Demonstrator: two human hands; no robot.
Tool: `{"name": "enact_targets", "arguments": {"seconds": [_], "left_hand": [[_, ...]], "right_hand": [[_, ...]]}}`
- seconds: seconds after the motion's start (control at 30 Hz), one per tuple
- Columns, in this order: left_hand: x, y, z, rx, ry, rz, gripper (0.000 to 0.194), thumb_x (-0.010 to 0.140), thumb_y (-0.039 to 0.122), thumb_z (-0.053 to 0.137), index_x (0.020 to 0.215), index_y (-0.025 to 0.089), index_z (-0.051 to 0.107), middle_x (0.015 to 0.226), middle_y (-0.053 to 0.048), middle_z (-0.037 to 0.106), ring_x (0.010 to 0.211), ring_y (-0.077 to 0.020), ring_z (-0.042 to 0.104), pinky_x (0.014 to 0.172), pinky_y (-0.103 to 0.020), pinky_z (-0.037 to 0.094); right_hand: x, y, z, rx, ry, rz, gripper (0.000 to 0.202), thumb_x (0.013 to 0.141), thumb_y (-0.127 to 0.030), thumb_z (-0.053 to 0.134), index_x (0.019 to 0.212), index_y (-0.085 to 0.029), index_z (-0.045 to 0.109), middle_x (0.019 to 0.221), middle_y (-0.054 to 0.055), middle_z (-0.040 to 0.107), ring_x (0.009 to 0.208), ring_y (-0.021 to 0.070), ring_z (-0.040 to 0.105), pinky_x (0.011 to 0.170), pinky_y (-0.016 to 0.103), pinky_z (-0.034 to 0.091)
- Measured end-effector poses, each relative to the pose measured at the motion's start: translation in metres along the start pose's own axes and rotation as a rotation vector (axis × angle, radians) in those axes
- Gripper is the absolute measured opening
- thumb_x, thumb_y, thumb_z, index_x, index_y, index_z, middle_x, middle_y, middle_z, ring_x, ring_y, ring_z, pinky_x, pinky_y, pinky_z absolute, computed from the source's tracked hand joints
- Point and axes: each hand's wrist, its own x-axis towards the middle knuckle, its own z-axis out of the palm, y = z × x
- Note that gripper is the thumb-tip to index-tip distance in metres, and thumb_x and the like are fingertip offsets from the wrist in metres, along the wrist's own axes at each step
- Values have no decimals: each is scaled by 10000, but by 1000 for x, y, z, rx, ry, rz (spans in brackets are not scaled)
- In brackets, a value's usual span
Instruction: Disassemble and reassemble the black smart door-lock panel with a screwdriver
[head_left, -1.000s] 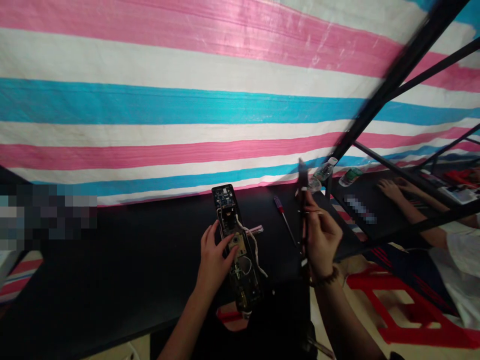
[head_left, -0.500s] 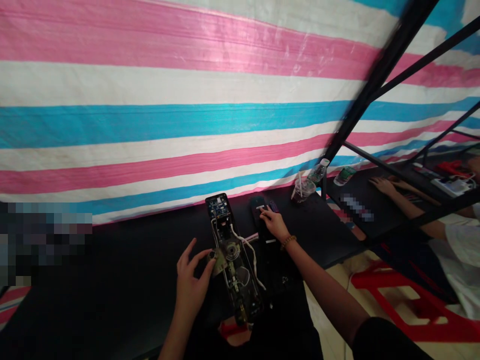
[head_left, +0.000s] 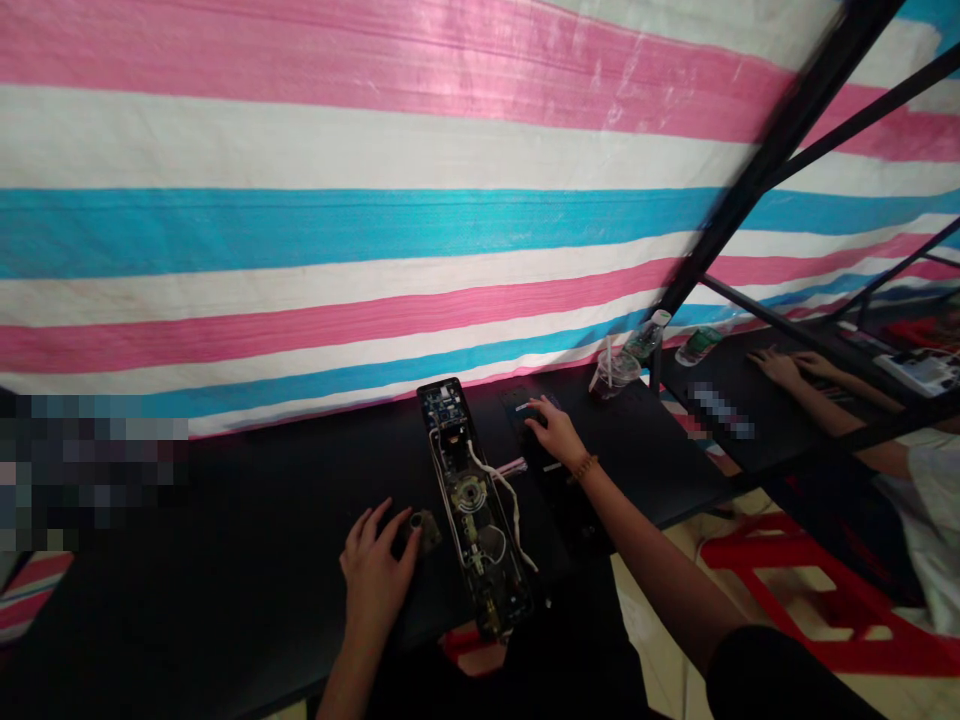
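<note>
A long, narrow electronic device (head_left: pixel 469 492) lies opened on the black table, its circuit board, wires and round metal part exposed. Left of it, a small metal plate with a round hole (head_left: pixel 429 532) rests on the table. My left hand (head_left: pixel 377 565) is at that plate, fingers spread, thumb and index finger apart near its edge. Over a dark flat panel (head_left: pixel 517 402) to the right of the device is my right hand (head_left: pixel 556 437), its fingers curled. Whatever lies beneath those fingers is hidden. A white cable (head_left: pixel 514 510) hangs along the device's right side.
A plastic cup with a straw (head_left: pixel 615 375) and a clear bottle (head_left: pixel 649 335) stand at the table's back right, beside a black metal frame (head_left: pixel 739 200). Another person's hands (head_left: pixel 780 368) rest on the neighbouring table. A red stool (head_left: pixel 825 640) stands at lower right.
My left hand has let go of the metal plate, which now lies flat beside the device. My right hand has shifted slightly right over the dark bluish item, covering it.
</note>
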Motion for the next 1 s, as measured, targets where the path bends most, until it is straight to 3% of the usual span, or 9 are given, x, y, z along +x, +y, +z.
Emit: {"name": "enact_targets", "arguments": {"seconds": [0.1,0.17,0.23,0.3,0.4,0.5,0.63,0.77,1.0], "left_hand": [[10,6,-8,-159,52,0,341,895,446,559,1100,235,732,1312,-108,648,1249,-323,554,1060,-524,436],[23,19,-18,-261,88,20,335,904,457,549,1064,226,730,1266,-107,661,1196,-300,595,1047,-490,461],[41,37,-28,-312,111,68,310,921,434,539,1048,224,730,1240,-99,665,1180,-281,608,1035,-454,479],[62,56,-35,-303,123,123,282,922,399,547,1035,220,733,1220,-97,662,1164,-274,611,1028,-437,485],[92,74,-38,-235,109,173,267,915,360,559,1037,203,737,1182,-108,657,1123,-279,613,1016,-439,490],[114,80,-34,-149,65,208,280,921,337,550,1059,180,737,1147,-118,655,1078,-278,613,999,-433,496],[130,85,-31,0,-15,224,278,916,298,543,1033,151,747,1067,-123,645,1001,-269,619,945,-404,511],[135,97,-36,133,-66,193,234,900,246,538,927,158,753,1012,-117,626,952,-254,619,856,-357,516],[134,109,-43,263,-148,190,257,937,247,495,860,178,730,1019,-106,636,906,-231,625,741,-305,489]], "right_hand": [[-18,-47,-2,27,-37,-216,317,886,-240,693,1202,-219,686,1321,109,657,1267,238,584,1113,440,427],[-35,-77,7,19,-193,-370,301,872,-268,737,1170,-238,705,1213,91,678,1149,221,617,1029,405,480],[-51,-97,20,-73,-295,-456,315,819,-285,804,1117,-218,727,1196,106,654,1144,252,583,991,423,490],[-62,-106,33,-159,-307,-477,218,811,-257,813,1008,-192,749,1172,115,643,1140,273,556,963,435,493],[-69,-107,40,-158,-260,-502,77,856,-229,766,915,-184,745,1116,99,654,1107,265,550,950,432,486],[-66,-101,31,-34,-139,-481,107,924,-204,678,1021,-195,724,1092,87,661,1086,232,569,947,395,488],[-47,-80,14,-154,23,-187,151,961,-198,618,1078,-182,711,1089,95,661,1060,214,589,944,354,476],[-22,-56,14,-541,-198,28,161,966,-280,623,1003,-184,746,1060,95,681,1063,242,586,923,366,441],[0,-51,27,-622,-302,38,119,919,-241,666,904,-155,747,1003,129,701,1029,270,611,900,399,422]]}}
